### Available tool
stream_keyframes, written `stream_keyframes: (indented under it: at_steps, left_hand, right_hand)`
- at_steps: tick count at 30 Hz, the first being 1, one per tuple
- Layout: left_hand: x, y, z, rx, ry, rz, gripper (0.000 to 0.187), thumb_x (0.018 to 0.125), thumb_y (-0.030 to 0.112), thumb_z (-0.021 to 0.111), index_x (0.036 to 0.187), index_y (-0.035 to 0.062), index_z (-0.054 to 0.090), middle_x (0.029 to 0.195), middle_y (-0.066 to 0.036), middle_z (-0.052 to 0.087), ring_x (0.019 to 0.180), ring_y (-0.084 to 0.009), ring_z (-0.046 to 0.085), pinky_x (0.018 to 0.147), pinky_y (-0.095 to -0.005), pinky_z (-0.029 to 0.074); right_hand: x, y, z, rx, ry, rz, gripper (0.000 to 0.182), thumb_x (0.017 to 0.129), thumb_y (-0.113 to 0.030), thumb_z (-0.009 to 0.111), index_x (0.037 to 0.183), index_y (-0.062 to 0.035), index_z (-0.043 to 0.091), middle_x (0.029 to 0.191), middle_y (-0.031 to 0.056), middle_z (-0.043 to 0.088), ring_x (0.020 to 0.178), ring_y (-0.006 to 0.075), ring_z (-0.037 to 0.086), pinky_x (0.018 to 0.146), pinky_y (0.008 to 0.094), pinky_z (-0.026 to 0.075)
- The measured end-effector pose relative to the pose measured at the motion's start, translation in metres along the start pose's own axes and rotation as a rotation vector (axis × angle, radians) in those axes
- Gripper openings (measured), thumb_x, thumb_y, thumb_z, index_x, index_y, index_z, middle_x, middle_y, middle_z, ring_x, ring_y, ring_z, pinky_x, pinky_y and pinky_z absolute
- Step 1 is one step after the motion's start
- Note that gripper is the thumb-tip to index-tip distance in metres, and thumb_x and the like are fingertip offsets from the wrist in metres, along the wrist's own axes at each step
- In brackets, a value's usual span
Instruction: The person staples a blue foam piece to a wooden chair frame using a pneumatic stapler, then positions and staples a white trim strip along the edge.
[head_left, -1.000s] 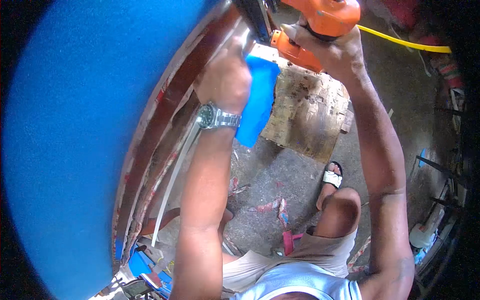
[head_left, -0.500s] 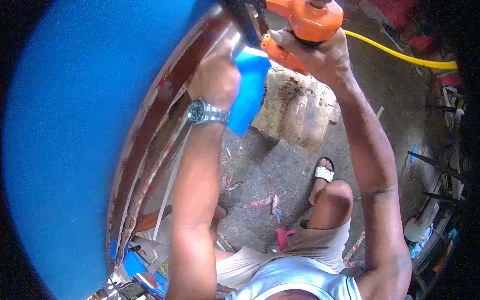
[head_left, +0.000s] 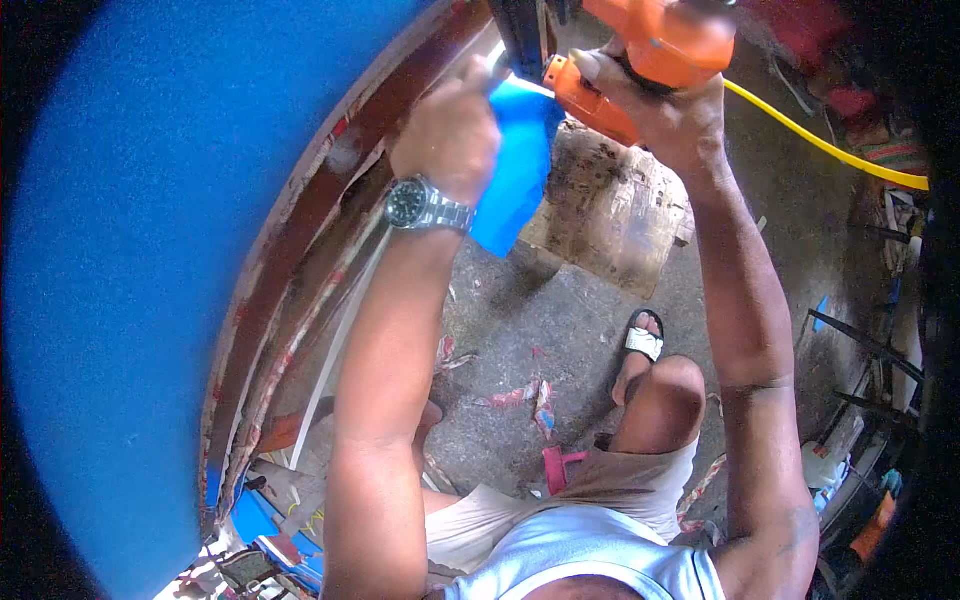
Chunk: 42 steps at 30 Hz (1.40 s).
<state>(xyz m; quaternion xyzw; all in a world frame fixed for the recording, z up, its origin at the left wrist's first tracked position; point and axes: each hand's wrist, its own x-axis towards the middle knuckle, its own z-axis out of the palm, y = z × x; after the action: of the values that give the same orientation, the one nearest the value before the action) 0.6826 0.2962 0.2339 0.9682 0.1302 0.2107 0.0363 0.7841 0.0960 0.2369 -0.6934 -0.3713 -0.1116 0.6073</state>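
Note:
My right hand [head_left: 680, 122] is wrapped round the handle of an orange air staple gun [head_left: 672, 42] at the top of the view. Its nose end is cut off or hidden beside the dark frame bar. My left hand [head_left: 445, 140], slightly blurred and with a watch on the wrist, is closed at the edge of a blue fabric flap [head_left: 518, 170]. The flap hangs down beside the hand, left of the staple gun. Along my left side a brown wooden frame edge [head_left: 290, 215] runs beside a large blue covered surface [head_left: 150, 270].
A yellow hose [head_left: 830, 148] runs from behind the staple gun toward the right. Below the tool stands a worn wooden block [head_left: 610, 215]. Fabric scraps [head_left: 543, 405] and a pink object [head_left: 556, 468] lie on the concrete floor. Cluttered materials line the right side.
The view has shifted a little, so both hands, the staple gun and the flap appear farther right and slightly higher. Both hands keep their grips.

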Motion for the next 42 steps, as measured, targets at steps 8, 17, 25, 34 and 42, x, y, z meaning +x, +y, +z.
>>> stream_keyframes:
  at_steps: [8,17,25,34,42]
  left_hand:
    - [0.0,0.001,-0.004,-0.04,-0.081,0.004,0.04,0.097,0.017,0.042,0.133,0.0128,0.058,0.099,-0.02,0.07,0.091,-0.0405,0.07,0.073,-0.0557,0.056]
    - [0.0,0.004,-0.008,0.029,-0.096,0.025,0.038,0.099,0.016,0.042,0.134,0.0139,0.057,0.1,-0.019,0.072,0.088,-0.0401,0.071,0.07,-0.0547,0.058]
    - [-0.015,0.004,-0.017,0.136,-0.027,-0.05,0.039,0.094,0.021,0.061,0.132,0.0274,0.064,0.09,-0.014,0.072,0.081,-0.0339,0.071,0.068,-0.0491,0.056]
    - [-0.018,-0.001,-0.015,0.119,-0.087,-0.077,0.04,0.095,0.025,0.059,0.135,0.0302,0.059,0.093,-0.014,0.072,0.084,-0.0357,0.07,0.07,-0.0505,0.056]
    - [-0.017,-0.011,-0.009,0.085,0.001,0.007,0.032,0.096,0.026,0.059,0.128,0.0266,0.065,0.087,-0.012,0.072,0.077,-0.0333,0.071,0.065,-0.0482,0.057]
  right_hand:
    - [-0.001,-0.001,0.003,-0.012,0.021,-0.037,0.022,0.083,-0.015,0.085,0.093,-0.0023,0.071,0.085,0.0007,0.07,0.077,0.01,0.067,0.071,0.0257,0.055]
    - [-0.004,-0.019,0.005,0.1,0.012,0.044,0.028,0.085,-0.024,0.084,0.101,-0.0035,0.073,0.086,0.0021,0.074,0.075,0.0083,0.069,0.067,0.0261,0.057]
    - [-0.014,-0.023,-0.01,0.078,0.022,0.108,0.033,0.082,-0.024,0.087,0.103,-0.0036,0.072,0.091,0.0022,0.075,0.083,0.0083,0.07,0.074,0.0269,0.058]
    - [-0.017,-0.027,0.009,-0.003,0.032,-0.018,0.032,0.078,-0.018,0.088,0.103,-0.0045,0.073,0.092,0.0036,0.076,0.083,0.0101,0.071,0.074,0.0281,0.058]
    - [-0.015,-0.03,0.005,-0.1,0.038,-0.019,0.025,0.081,-0.017,0.085,0.098,-0.003,0.073,0.086,0.004,0.075,0.079,0.0114,0.071,0.074,0.0286,0.057]
